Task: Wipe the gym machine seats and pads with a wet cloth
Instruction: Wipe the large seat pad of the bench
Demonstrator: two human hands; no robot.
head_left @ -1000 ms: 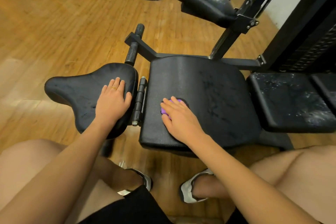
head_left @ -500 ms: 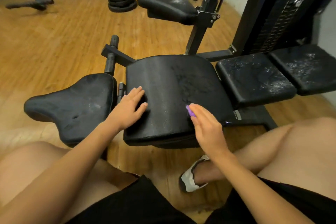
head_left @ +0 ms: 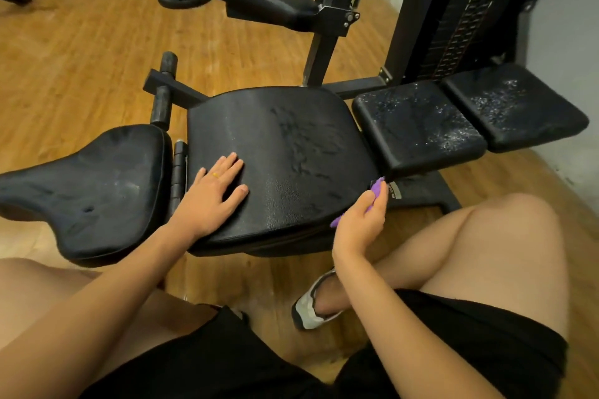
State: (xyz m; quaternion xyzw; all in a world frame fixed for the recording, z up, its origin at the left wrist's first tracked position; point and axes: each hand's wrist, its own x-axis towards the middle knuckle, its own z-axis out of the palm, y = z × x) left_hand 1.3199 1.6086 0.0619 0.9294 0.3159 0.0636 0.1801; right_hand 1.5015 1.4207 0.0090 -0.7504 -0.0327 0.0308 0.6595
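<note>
Pinches purple cloth (head_left: 378,188) in curled right hand (head_left: 359,223) against right front edge of middle seat pad (head_left: 291,146). Rests left hand (head_left: 217,191) flat, fingers straight, on same pad. Shows small frame label (head_left: 394,190) beside cloth, writing unreadable.

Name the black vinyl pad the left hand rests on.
The large central black seat pad: the left hand lies flat on it, not on the contoured black pad.

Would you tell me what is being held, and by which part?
Right hand grips the purple cloth around its bunched middle; left hand holds nothing, flat on the seat pad.
</note>
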